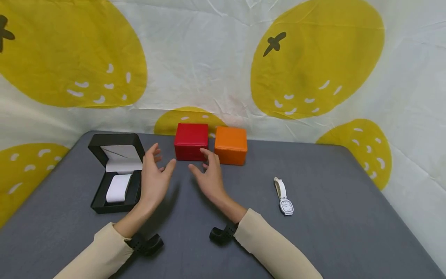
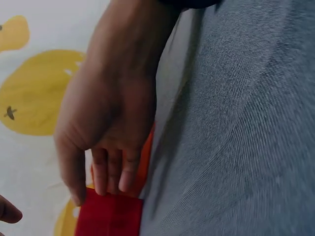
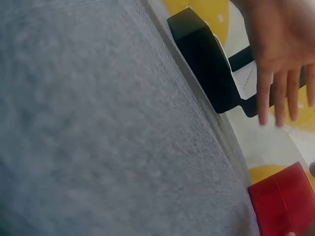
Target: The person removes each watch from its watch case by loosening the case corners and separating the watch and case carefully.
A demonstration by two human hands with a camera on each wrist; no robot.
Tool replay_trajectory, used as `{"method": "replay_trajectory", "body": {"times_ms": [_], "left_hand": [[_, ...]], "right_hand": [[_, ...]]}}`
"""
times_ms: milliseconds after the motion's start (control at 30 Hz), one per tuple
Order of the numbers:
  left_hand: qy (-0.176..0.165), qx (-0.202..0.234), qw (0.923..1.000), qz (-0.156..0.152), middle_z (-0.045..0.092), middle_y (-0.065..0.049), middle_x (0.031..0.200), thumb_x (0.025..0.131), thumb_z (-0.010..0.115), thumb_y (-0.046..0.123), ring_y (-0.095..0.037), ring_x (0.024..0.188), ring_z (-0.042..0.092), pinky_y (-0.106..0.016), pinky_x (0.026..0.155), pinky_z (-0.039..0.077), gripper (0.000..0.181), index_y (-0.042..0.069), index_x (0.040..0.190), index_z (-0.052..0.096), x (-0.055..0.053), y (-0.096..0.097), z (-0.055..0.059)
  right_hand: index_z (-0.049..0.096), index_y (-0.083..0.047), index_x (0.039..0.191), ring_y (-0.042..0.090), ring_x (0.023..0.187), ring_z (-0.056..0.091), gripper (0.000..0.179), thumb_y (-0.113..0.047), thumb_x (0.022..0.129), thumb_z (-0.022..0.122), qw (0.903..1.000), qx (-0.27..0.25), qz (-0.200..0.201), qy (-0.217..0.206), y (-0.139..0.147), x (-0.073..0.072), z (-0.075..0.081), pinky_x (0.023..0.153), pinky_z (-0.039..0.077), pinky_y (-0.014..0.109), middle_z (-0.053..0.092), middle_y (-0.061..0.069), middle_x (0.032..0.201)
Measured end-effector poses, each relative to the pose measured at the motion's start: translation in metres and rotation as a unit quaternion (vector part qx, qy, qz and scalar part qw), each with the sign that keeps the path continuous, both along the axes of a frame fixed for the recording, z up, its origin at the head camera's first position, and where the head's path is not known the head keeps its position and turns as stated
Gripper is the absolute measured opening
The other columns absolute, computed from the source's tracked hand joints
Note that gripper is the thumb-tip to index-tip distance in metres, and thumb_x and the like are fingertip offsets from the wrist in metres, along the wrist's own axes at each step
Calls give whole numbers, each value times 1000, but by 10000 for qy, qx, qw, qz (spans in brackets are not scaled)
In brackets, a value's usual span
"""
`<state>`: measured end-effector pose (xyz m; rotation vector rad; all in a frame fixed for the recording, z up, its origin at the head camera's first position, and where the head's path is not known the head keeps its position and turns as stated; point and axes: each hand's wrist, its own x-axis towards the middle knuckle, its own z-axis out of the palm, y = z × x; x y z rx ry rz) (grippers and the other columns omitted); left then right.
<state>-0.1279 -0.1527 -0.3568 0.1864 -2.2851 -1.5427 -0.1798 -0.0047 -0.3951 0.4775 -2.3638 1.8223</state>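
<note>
Both hands hover over the table with bent, spread fingers and hold nothing. The left hand (image 1: 155, 182) is beside an open black watch box (image 1: 116, 140), overlapping its right side in the head view. Inside the box sits a white cushion (image 1: 117, 189). My right hand (image 1: 211, 180) is in front of a closed red box (image 1: 191, 137), its fingertips overlapping the box's lower right corner. Right of that stands a closed orange box (image 1: 230, 145). The right wrist view shows the left hand (image 3: 283, 54) before the black box; the left wrist view shows the right hand (image 2: 110, 113).
On the right of the grey table (image 1: 331, 232) lies a watch (image 1: 286, 206) with a white strap. A white cloth (image 1: 195, 54) with large yellow fruit prints hangs behind the table. Each wrist wears a black strapped device.
</note>
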Motion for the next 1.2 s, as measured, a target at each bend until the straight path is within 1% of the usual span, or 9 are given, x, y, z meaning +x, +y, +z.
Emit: {"method": "replay_trajectory", "body": {"times_ms": [133, 267, 400, 500, 633, 767, 967, 1100, 1200], "left_hand": [[-13, 261, 9996, 145, 32, -17, 141, 93, 59, 13, -34, 125, 36, -46, 97, 39, 68, 1, 148, 21, -9, 5, -9], [-141, 331, 9992, 198, 30, -18, 142, 91, 58, 11, -34, 126, 35, -46, 97, 40, 71, 2, 150, 18, -17, 9, -18], [-240, 357, 9986, 321, 29, -19, 144, 90, 59, 11, -35, 127, 34, -48, 100, 38, 74, 2, 150, 16, -25, 11, -26], [-229, 430, 9983, 311, 27, -19, 146, 91, 59, 12, -36, 130, 31, -49, 102, 35, 76, 3, 151, 14, -30, 13, -28], [-240, 573, 9980, 152, 25, -17, 149, 92, 60, 15, -35, 135, 27, -50, 104, 33, 78, 5, 152, 11, -37, 18, -27], [-231, 732, 9971, -5, 23, -16, 151, 93, 59, 17, -33, 136, 25, -51, 105, 32, 78, 6, 153, 10, -42, 19, -29], [-20, 1030, 9939, -388, 26, -18, 149, 94, 58, 11, -31, 134, 28, -47, 109, 26, 76, 5, 153, 10, -47, 15, -36], [111, 972, 9923, -763, 23, -15, 151, 93, 59, 11, -29, 135, 27, -48, 110, 24, 80, 5, 153, 7, -50, 13, -39], [97, 868, 9914, -977, 18, -14, 153, 93, 60, 10, -28, 135, 24, -48, 110, 24, 82, 7, 153, 5, -50, 13, -39]], "right_hand": [[39, -5, 139, 32, 118, 43, 59, -14, 88, 68, 9997, -72, -217, -18, 0, 0, -2, 98, 42, 42, 40, 17, 132], [38, -4, 140, 31, 120, 44, 60, -11, 88, 68, 9991, -61, -390, -156, 0, -1, -2, 98, 43, 43, 43, 17, 133], [34, -4, 144, 29, 124, 45, 66, -12, 88, 68, 9985, 125, -344, -411, 0, -3, -3, 98, 43, 38, 41, 14, 140], [30, -4, 147, 28, 126, 44, 70, -13, 88, 68, 9981, 155, -293, -522, 0, -4, -5, 99, 43, 37, 38, 13, 143], [27, -4, 148, 28, 129, 42, 70, -15, 90, 66, 9974, 135, -229, -675, 1, -5, -6, 101, 41, 38, 37, 13, 146], [25, -3, 149, 27, 132, 39, 70, -16, 92, 63, 9972, 85, -134, -729, 2, -7, -4, 102, 39, 39, 36, 13, 148], [21, -5, 151, 27, 136, 35, 72, -17, 93, 62, 9964, 5, 97, -846, 4, -9, -3, 104, 37, 40, 31, 12, 151], [17, -5, 152, 24, 139, 29, 74, -15, 94, 61, 9941, -235, 286, -1015, 5, -11, -6, 107, 31, 37, 26, 11, 154], [14, -5, 152, 22, 140, 25, 74, -14, 94, 60, 9924, -394, 394, -1094, 6, -12, -9, 109, 28, 36, 22, 11, 155]]}}
